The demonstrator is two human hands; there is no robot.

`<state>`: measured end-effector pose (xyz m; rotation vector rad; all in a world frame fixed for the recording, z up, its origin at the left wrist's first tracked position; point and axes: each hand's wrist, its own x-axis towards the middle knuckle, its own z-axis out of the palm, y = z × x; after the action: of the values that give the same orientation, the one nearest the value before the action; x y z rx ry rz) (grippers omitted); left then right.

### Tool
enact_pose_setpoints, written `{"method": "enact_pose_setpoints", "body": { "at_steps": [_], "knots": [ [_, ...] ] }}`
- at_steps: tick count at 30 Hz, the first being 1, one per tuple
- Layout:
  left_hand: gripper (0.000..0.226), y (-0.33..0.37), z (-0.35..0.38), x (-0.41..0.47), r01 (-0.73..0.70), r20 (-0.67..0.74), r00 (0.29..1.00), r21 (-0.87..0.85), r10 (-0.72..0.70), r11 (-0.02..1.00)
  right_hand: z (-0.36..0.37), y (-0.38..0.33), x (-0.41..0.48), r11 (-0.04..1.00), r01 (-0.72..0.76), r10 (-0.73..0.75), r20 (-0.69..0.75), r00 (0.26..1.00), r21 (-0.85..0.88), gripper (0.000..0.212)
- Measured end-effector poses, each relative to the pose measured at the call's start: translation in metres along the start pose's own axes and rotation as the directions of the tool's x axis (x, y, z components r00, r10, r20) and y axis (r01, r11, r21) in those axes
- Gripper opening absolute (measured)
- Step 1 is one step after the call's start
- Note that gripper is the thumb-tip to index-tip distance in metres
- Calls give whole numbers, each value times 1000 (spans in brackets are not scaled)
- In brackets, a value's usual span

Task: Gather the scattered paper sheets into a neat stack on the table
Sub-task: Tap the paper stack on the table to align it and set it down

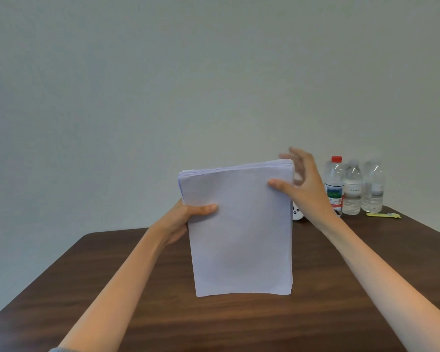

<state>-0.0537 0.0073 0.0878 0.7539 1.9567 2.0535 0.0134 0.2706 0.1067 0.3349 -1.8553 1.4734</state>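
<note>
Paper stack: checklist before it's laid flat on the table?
1. Left hand grips the paper stack by its left edge: ok.
2. Right hand hold: thumb on the front, fingers spread and blurred: cannot tell.
3. Sheets flush: top edges fan slightly: not ok.
4. Bottom edge resting on the table: cannot tell.
5. Bare wood on the near side of the stack: ok.
6. Water bottles stand at the far right, away from the stack: ok.

Plain grey-white wall, dark wood-grain table, soft even light
</note>
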Motion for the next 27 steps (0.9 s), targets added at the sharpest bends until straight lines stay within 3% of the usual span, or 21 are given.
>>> {"method": "enact_pose_setpoints", "body": {
  "at_steps": [1, 3, 5, 8, 9, 11, 13, 14, 16, 18, 19, 21, 22, 24, 27],
  "knots": [
    [45, -1, -1, 1, 1, -1, 1000, 3, -1, 1000, -3, -3, 2, 980, 126, -129, -11, 992, -156, 81],
    [46, -1, 0, 2, -1, 6, 1000, -1, 1, 1000, -12, -10, 5, 796, 338, -306, 147, 941, -503, 83],
    [45, 0, 1, 1, 1, 10, 1000, -2, -1, 1000, -17, -18, 4, 589, 436, -288, 328, 900, -680, 73],
    [46, 1, 1, 0, 7, 14, 1000, 1, -7, 1000, -20, -29, 3, 584, 419, -337, 262, 904, -695, 65],
    [46, 2, 2, 0, 5, 18, 1000, -2, -5, 1000, -19, -31, 4, 563, 432, -348, 272, 897, -704, 66],
    [45, 2, 4, -1, 3, 20, 1000, -8, -2, 1000, -15, -31, 5, 532, 421, -234, 350, 907, -735, 62],
    [47, 3, 4, -3, 12, 18, 1000, -10, -12, 1000, -12, -28, 3, 492, 454, -306, 341, 889, -743, 57],
    [49, 3, 4, -4, 16, 16, 1000, -11, -15, 1000, -11, -27, 2, 488, 462, -354, 316, 880, -740, 55],
    [49, 4, 4, -4, 12, 18, 1000, -7, -12, 1000, -9, -27, 2, 524, 433, -290, 324, 900, -733, 55],
    [49, 4, 3, -5, 15, 30, 999, -5, -15, 1000, -10, -23, 3, 614, 381, -228, 307, 924, -692, 62],
    [50, 4, 3, -6, 16, 31, 999, -2, -16, 1000, -11, -20, 6, 711, 337, -225, 254, 941, -618, 67],
    [50, 6, 2, -7, 14, 40, 999, 14, -15, 1000, -13, -19, 10, 944, 146, -102, 159, 982, -295, 83],
    [50, 7, 1, -8, 14, 47, 999, 22, -15, 1000, -15, -16, 11, 994, 17, 2, 169, 986, -112, 90],
    [57, 9, -4, -9, 23, 72, 997, 20, -25, 1000, -21, -5, 7, 973, -210, 173, 301, 938, 93, 92],
    [88, 7, -12, -9, 57, 101, 993, -22, -54, 998, -22, 14, -2, 906, -397, 271, 517, 812, 149, 90]
  ]
}}
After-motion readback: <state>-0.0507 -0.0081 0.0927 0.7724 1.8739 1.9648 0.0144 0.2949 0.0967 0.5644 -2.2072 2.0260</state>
